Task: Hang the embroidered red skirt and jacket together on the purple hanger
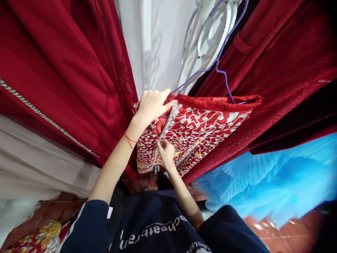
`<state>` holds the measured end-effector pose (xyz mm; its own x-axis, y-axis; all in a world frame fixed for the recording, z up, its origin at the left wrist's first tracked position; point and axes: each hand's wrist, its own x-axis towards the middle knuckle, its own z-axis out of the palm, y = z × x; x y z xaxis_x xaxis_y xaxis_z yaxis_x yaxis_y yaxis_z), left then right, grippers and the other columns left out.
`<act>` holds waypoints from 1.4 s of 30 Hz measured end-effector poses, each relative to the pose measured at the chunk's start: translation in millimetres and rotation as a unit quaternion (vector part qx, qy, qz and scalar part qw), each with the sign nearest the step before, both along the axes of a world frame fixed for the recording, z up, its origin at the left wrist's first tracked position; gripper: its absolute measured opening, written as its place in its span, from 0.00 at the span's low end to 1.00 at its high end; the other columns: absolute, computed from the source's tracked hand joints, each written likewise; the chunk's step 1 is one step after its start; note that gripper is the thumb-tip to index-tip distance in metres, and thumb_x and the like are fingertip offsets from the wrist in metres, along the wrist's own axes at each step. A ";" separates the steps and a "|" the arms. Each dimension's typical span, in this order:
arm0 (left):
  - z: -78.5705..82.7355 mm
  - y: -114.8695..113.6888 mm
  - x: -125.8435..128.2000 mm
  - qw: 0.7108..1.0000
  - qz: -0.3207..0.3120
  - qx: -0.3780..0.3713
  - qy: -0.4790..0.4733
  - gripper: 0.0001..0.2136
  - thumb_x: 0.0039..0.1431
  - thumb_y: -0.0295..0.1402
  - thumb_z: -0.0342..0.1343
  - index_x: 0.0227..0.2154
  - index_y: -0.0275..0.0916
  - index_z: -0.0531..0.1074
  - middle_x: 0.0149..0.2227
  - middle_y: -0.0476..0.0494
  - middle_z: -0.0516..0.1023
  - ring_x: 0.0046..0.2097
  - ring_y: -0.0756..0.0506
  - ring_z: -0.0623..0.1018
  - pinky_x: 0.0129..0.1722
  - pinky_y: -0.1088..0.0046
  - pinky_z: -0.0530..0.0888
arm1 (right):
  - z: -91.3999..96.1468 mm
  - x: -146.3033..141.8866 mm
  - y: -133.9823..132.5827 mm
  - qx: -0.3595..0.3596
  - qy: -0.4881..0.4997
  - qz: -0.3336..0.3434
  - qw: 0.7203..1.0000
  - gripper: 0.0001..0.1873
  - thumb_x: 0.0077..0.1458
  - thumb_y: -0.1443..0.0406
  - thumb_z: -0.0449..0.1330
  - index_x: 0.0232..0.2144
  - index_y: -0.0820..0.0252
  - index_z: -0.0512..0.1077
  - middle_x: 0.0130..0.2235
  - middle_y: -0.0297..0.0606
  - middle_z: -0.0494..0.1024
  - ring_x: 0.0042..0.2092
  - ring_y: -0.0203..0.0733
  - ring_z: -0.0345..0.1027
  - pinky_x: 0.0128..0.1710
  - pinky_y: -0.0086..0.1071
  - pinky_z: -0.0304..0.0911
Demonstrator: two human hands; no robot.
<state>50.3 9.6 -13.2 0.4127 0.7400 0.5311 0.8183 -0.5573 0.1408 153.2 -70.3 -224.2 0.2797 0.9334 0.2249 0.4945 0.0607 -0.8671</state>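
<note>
A red skirt [200,130] with dense silver and gold embroidery hangs by its waistband from a purple wire hanger [223,45]. My left hand [154,105] is closed on the waistband near its left end, thumb and forefinger pointing right. Below it, a slit opening [160,125] shows plain red lining, with part of the hanger wire visible inside. At the lower end of this slit, my right hand [166,153] pinches the fabric edge between thumb and fingertips. Whatever small part may lie in that pinch is too small to make out.
Dark red gowns [65,70] hang close on the left, more red velvet [276,63] on the right. A white scrolled metal frame [205,38] stands behind. Blue ruffled fabric [276,175] spreads at lower right above the reddish tile floor [286,235].
</note>
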 end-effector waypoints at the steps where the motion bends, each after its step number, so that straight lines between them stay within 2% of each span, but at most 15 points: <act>1: -1.5 -0.5 0.8 1.000 -0.006 0.000 -0.015 0.22 0.66 0.50 0.50 0.48 0.37 0.74 0.34 0.41 0.78 0.45 0.38 0.78 0.46 0.65 0.66 | 2.1 1.8 -1.3 0.000 -0.004 -0.012 1.000 0.24 0.60 0.45 0.56 0.30 0.59 0.74 0.26 0.36 0.77 0.25 0.36 0.65 0.30 0.29 0.56; 5: -5.8 -5.3 4.1 0.999 -0.016 -0.011 -0.050 0.21 0.66 0.50 0.50 0.46 0.37 0.74 0.32 0.44 0.76 0.47 0.38 0.77 0.49 0.63 0.66 | 5.9 5.4 -2.4 0.021 0.010 -0.033 0.999 0.21 0.57 0.46 0.60 0.31 0.59 0.75 0.28 0.37 0.79 0.26 0.38 0.69 0.30 0.29 0.59; 12: -4.7 -10.8 5.6 0.999 -0.002 -0.028 -0.044 0.21 0.67 0.50 0.48 0.46 0.37 0.73 0.32 0.44 0.76 0.47 0.38 0.77 0.50 0.62 0.67 | 1.6 -2.9 2.9 0.044 0.113 0.008 0.993 0.14 0.58 0.54 0.59 0.32 0.59 0.72 0.31 0.37 0.79 0.28 0.36 0.68 0.31 0.29 0.62; 15: -2.1 -6.1 4.8 0.999 -0.003 -0.006 -0.047 0.20 0.67 0.49 0.49 0.45 0.37 0.72 0.36 0.41 0.77 0.49 0.38 0.76 0.51 0.60 0.68 | 2.8 -2.8 2.4 0.025 0.168 0.036 0.985 0.10 0.56 0.57 0.58 0.31 0.59 0.69 0.28 0.32 0.74 0.27 0.34 0.65 0.30 0.28 0.61; 17: -5.0 -5.8 1.9 0.996 0.011 0.048 -0.079 0.18 0.66 0.49 0.50 0.46 0.39 0.71 0.44 0.39 0.77 0.53 0.37 0.73 0.54 0.58 0.68 | 5.1 -0.9 0.1 0.001 0.204 0.071 0.976 0.10 0.56 0.58 0.57 0.29 0.58 0.67 0.24 0.29 0.71 0.26 0.33 0.62 0.28 0.27 0.59; 19: -17.5 -11.9 -3.9 0.979 0.058 0.126 -0.146 0.18 0.64 0.49 0.53 0.48 0.41 0.70 0.50 0.38 0.75 0.56 0.37 0.71 0.55 0.56 0.68 | 8.4 1.7 -3.6 -0.024 0.235 0.120 0.964 0.11 0.58 0.58 0.55 0.27 0.57 0.65 0.22 0.27 0.68 0.24 0.33 0.61 0.26 0.27 0.58; 21: -41.5 -25.1 -12.0 0.940 0.133 0.204 -0.240 0.18 0.63 0.50 0.55 0.47 0.41 0.68 0.50 0.37 0.73 0.56 0.38 0.72 0.54 0.56 0.69 | 11.9 4.3 -7.5 -0.041 0.259 0.160 0.952 0.12 0.59 0.57 0.55 0.27 0.57 0.66 0.21 0.27 0.68 0.23 0.33 0.61 0.26 0.28 0.58; 23: -72.9 -41.6 -19.7 0.887 0.200 0.247 -0.336 0.16 0.62 0.49 0.56 0.40 0.42 0.67 0.42 0.40 0.74 0.49 0.41 0.75 0.49 0.58 0.73 | 14.8 6.5 -10.6 -0.054 0.273 0.179 0.944 0.12 0.59 0.56 0.55 0.28 0.57 0.67 0.21 0.27 0.68 0.22 0.33 0.61 0.25 0.28 0.58; 24: -88.4 -49.3 -22.4 0.872 0.209 0.233 -0.376 0.15 0.62 0.48 0.57 0.34 0.42 0.65 0.35 0.44 0.72 0.42 0.44 0.75 0.43 0.62 0.74 | 15.8 7.5 -11.5 -0.061 0.274 0.185 0.942 0.11 0.59 0.56 0.56 0.30 0.57 0.68 0.21 0.27 0.68 0.22 0.34 0.61 0.25 0.28 0.58; 25: -102.0 -55.6 -23.9 0.876 0.198 0.191 -0.395 0.16 0.62 0.49 0.57 0.30 0.43 0.63 0.29 0.48 0.69 0.35 0.46 0.74 0.36 0.66 0.74 | 16.5 8.4 -12.0 -0.068 0.272 0.192 0.940 0.11 0.59 0.56 0.56 0.30 0.57 0.68 0.21 0.27 0.69 0.22 0.34 0.61 0.25 0.28 0.57; 27: -119.6 -63.1 -23.5 0.904 0.161 0.090 -0.387 0.19 0.57 0.51 0.61 0.29 0.43 0.62 0.26 0.51 0.68 0.28 0.49 0.71 0.29 0.71 0.70 | 17.2 10.0 -11.7 -0.076 0.265 0.206 0.939 0.11 0.59 0.56 0.56 0.30 0.56 0.67 0.21 0.27 0.69 0.22 0.34 0.61 0.25 0.28 0.58; 30: -121.8 -63.7 -17.4 0.933 0.122 -0.002 -0.337 0.19 0.54 0.52 0.62 0.31 0.42 0.64 0.28 0.50 0.73 0.28 0.50 0.73 0.30 0.74 0.70 | 18.0 12.7 -9.7 -0.069 0.244 0.217 0.943 0.12 0.60 0.56 0.55 0.29 0.56 0.66 0.21 0.27 0.68 0.22 0.33 0.61 0.26 0.28 0.59; 35: -110.1 -63.3 -3.9 0.955 0.093 0.008 -0.281 0.15 0.68 0.40 0.47 0.25 0.42 0.60 0.24 0.50 0.70 0.26 0.51 0.71 0.30 0.74 0.67 | 24.2 22.1 -4.6 -0.058 0.209 0.237 0.947 0.12 0.60 0.57 0.55 0.28 0.56 0.66 0.21 0.27 0.68 0.23 0.33 0.62 0.27 0.28 0.58; 38: -108.5 -66.2 6.3 0.965 0.084 0.005 -0.248 0.14 0.69 0.38 0.47 0.26 0.42 0.62 0.26 0.49 0.71 0.27 0.50 0.72 0.29 0.74 0.65 | 27.9 30.5 -0.7 -0.054 0.202 0.255 0.944 0.12 0.59 0.58 0.56 0.26 0.56 0.66 0.21 0.27 0.69 0.23 0.33 0.62 0.27 0.28 0.59; 42: -109.8 -64.1 16.1 0.967 0.100 -0.033 -0.232 0.12 0.70 0.38 0.45 0.33 0.41 0.67 0.32 0.45 0.75 0.31 0.48 0.75 0.30 0.74 0.66 | 26.2 35.9 2.0 -0.071 0.250 0.279 0.924 0.12 0.59 0.56 0.56 0.27 0.56 0.66 0.20 0.27 0.69 0.21 0.33 0.62 0.26 0.29 0.60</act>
